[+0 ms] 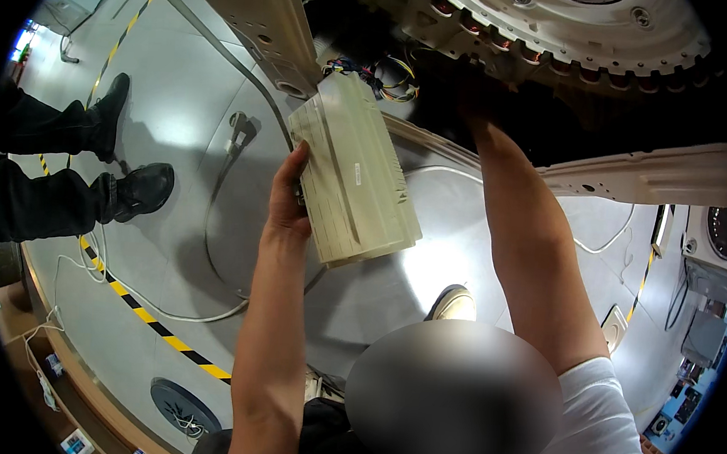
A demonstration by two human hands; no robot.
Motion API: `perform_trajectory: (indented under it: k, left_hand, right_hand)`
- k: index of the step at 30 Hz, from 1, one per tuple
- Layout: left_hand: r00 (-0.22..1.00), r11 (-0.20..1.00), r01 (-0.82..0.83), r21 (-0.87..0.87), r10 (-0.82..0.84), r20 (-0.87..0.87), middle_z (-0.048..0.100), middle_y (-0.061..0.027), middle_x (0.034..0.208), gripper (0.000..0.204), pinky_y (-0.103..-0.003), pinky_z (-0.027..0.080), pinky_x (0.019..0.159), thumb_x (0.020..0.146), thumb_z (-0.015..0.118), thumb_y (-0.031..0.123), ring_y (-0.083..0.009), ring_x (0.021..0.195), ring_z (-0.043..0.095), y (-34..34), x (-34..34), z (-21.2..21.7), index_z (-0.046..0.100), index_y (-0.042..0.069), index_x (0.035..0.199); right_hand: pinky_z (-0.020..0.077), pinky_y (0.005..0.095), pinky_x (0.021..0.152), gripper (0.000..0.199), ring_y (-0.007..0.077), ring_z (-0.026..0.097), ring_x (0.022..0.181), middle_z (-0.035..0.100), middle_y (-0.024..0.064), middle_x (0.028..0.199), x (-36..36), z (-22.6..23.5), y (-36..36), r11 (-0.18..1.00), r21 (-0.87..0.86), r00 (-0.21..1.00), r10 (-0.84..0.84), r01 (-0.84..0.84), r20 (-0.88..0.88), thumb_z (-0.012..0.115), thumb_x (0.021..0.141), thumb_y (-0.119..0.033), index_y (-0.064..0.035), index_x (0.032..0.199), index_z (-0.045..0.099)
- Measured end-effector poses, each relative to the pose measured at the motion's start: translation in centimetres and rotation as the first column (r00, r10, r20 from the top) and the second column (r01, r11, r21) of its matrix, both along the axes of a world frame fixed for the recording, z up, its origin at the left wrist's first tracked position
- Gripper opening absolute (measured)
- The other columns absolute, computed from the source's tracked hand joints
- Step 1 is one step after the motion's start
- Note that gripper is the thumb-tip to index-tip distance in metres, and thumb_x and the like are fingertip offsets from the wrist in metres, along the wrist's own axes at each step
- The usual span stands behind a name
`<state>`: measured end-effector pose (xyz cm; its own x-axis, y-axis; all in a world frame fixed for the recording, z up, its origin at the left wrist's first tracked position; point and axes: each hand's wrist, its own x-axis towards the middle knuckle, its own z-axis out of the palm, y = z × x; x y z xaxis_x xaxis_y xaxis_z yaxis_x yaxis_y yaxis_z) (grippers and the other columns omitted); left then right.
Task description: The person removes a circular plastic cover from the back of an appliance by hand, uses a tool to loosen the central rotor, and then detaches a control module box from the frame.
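My left hand [287,196] grips the left edge of a cream ribbed plastic box [354,172], holding it tilted below a machine's underside. A bundle of coloured wires [381,77] runs from the box's upper end into the machine. My right arm reaches up beside the box; my right hand [475,96] is sunk in the dark opening under a round white motor plate [559,27], and its fingers are hidden.
Another person's legs in dark trousers and black shoes [141,188] stand at the left. Grey cables [214,218] trail over the pale floor, crossed by yellow-and-black tape [157,331]. A white metal frame bar [658,174] runs right. More machines stand at the far right.
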<state>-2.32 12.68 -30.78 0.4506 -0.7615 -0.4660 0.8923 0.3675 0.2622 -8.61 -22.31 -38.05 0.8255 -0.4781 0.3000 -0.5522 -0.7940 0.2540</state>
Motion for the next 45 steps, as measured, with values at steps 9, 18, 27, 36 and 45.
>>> perform_trajectory:
  k: [9,18,27,36,45]
  left_hand:
    - [1.0,1.0,0.013,0.019,-0.012,-0.014,0.065,-0.0157,0.109,0.053,-0.042,0.059,0.081,0.085,0.066,0.038,-0.0275,0.094,0.068,-0.1,-0.2,0.4,0.055,0.001,0.122]
    - [0.999,0.999,0.045,0.003,-0.045,-0.019,0.066,-0.0147,0.113,0.05,-0.045,0.057,0.084,0.086,0.065,0.038,-0.0289,0.098,0.067,-0.6,-0.3,0.9,0.057,0.005,0.123]
    - [0.999,1.0,0.027,-0.001,-0.027,0.026,0.066,-0.0137,0.112,0.048,-0.045,0.057,0.085,0.087,0.064,0.038,-0.0282,0.098,0.067,-0.6,-0.2,0.7,0.058,0.003,0.12]
    - [1.0,1.0,0.021,0.012,-0.021,-0.002,0.066,-0.0131,0.11,0.047,-0.045,0.058,0.082,0.088,0.064,0.038,-0.0274,0.095,0.067,-0.4,-0.3,0.9,0.058,0.004,0.12]
    - [1.0,0.999,0.017,0.036,-0.017,-0.007,0.066,-0.0135,0.11,0.046,-0.045,0.058,0.082,0.089,0.063,0.037,-0.0279,0.095,0.067,-1.0,-0.6,1.4,0.058,0.004,0.12]
  right_hand:
    - [0.0457,0.047,0.095,0.039,0.032,0.054,0.118,0.057,0.0187,0.124,0.6,3.0,1.9,0.807,0.58,0.988,-0.152,0.107,0.029,0.056,0.084,-0.023,-0.0117,0.121,0.06]
    - [0.0384,0.0449,0.102,0.043,0.0308,0.046,0.125,0.05,0.0149,0.133,0.9,-2.7,1.0,0.616,0.743,0.953,-0.048,0.263,-0.298,0.055,0.085,-0.026,-0.0137,0.126,0.058]
    - [0.0311,0.0427,0.11,0.047,0.0297,0.039,0.133,0.044,0.011,0.142,1.4,-6.6,0.0,0.601,0.718,0.914,-0.054,0.352,-0.402,0.054,0.086,-0.029,-0.0158,0.13,0.056]
    - [0.0231,0.0408,0.116,0.05,0.0286,0.031,0.14,0.037,0.0064,0.15,2.4,-9.5,-0.5,0.58,0.722,0.899,-0.045,0.378,-0.435,0.052,0.086,-0.032,-0.0179,0.134,0.055]
    - [0.0279,0.0404,0.113,0.047,0.0285,0.037,0.136,0.043,0.0062,0.145,2.1,-11.1,-1.4,0.656,0.667,0.899,-0.042,0.353,-0.436,0.052,0.087,-0.035,-0.0187,0.13,0.058]
